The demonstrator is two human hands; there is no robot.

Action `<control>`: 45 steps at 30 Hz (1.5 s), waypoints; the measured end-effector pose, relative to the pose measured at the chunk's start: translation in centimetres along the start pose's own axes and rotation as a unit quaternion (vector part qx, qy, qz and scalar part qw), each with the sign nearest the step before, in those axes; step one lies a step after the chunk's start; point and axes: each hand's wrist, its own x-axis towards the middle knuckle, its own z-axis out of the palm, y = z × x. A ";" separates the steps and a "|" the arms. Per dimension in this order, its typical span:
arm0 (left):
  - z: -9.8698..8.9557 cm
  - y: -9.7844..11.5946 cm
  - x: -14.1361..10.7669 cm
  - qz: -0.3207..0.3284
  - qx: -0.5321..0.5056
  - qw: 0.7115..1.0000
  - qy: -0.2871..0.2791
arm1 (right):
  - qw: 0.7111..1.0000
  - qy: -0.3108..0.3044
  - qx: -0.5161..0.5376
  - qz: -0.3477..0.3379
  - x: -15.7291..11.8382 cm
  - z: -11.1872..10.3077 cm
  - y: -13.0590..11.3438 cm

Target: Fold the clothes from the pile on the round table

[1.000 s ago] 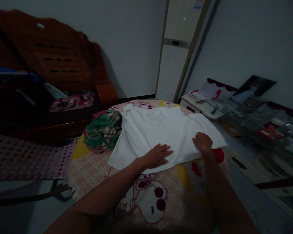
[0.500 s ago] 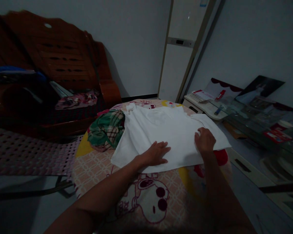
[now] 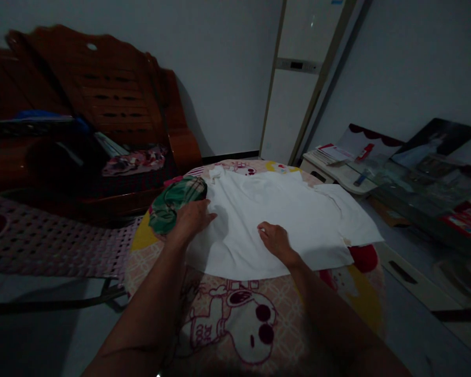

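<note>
A white shirt [image 3: 243,256] lies spread over a round table with a patterned cloth [image 3: 286,314]. My left hand [image 3: 194,215] is at the shirt's left edge, beside a bunched green plaid cloth [image 3: 168,207], its thumb apart from the fingers and nothing seen in it. Over the middle of the shirt is my right hand [image 3: 273,238], its fingers curled together; whether they pinch any fabric is too small to tell.
A wooden bench [image 3: 113,104] with clothes on it stands at the back left, and a woven chair [image 3: 63,241] at the left. On the right are a white cabinet [image 3: 325,170] and a glass-topped stand [image 3: 419,193] holding several items.
My left hand has moved left to the shirt's left edge by the green cloth. My right hand has moved left from the shirt's right part to its middle. The view has shifted slightly.
</note>
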 end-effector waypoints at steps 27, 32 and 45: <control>-0.3 2.3 -0.9 0.313 -0.262 0.903 -0.133 | 0.844 -0.022 0.535 0.026 0.6 2.2 1.2; 2.3 7.3 -1.8 0.402 -0.395 0.772 -0.294 | 0.809 -0.007 0.586 0.050 0.8 2.1 1.3; 5.9 1.7 8.9 -0.122 -0.523 0.840 0.083 | 0.899 -0.007 0.438 0.018 0.7 1.9 1.7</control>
